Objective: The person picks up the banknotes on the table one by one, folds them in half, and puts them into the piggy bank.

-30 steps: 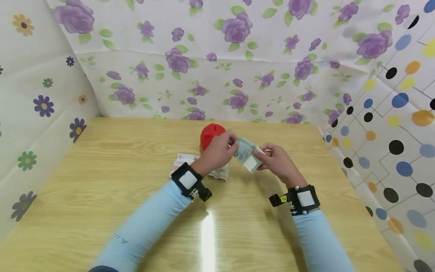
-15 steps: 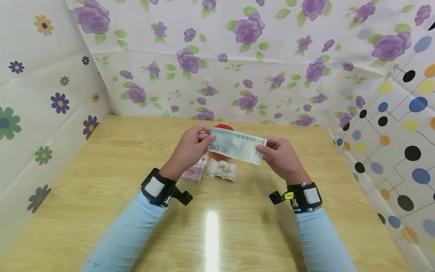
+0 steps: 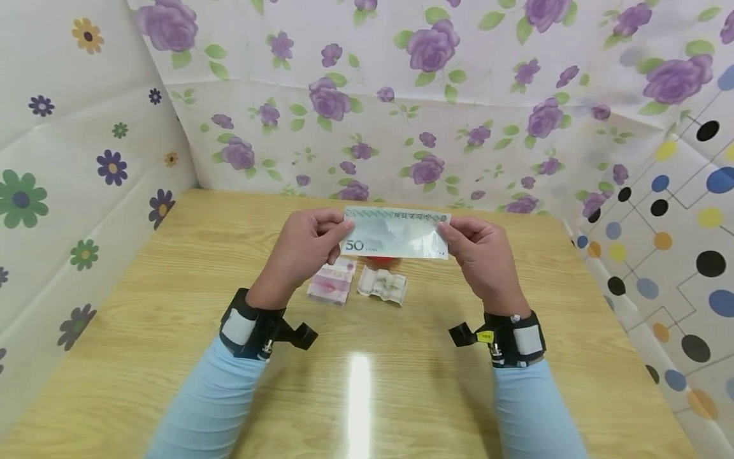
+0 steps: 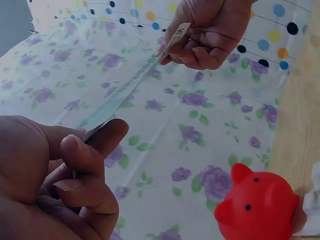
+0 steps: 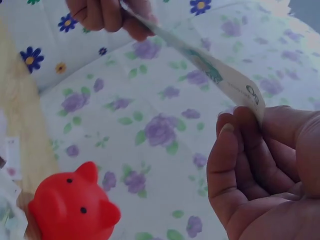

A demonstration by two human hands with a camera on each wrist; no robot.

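A pale green 50-yuan banknote (image 3: 395, 233) is spread flat between both hands, raised above the table with its printed face toward the head camera. At its left end, my left hand (image 3: 301, 252) pinches it between thumb and fingers. The thumb and fingers of my right hand (image 3: 484, 258) grip the opposite end. Seen edge-on in the left wrist view, the banknote (image 4: 125, 92) slants from one hand to the other. A red piggy bank (image 5: 75, 205) stands behind it, mostly hidden by the note in the head view.
On the wooden table (image 3: 229, 242) lie a folded pink banknote (image 3: 332, 280) and a creased whitish banknote (image 3: 383, 285), side by side in front of the piggy bank. Flower-patterned sheeting (image 3: 258, 115) closes off the back; a dotted sheet (image 3: 676, 255) hangs at the right.
The banknote, folded and bunched one second ago, is now stretched out straight. My left hand has moved left, uncovering the two notes on the table; the note now covers more of the piggy bank.
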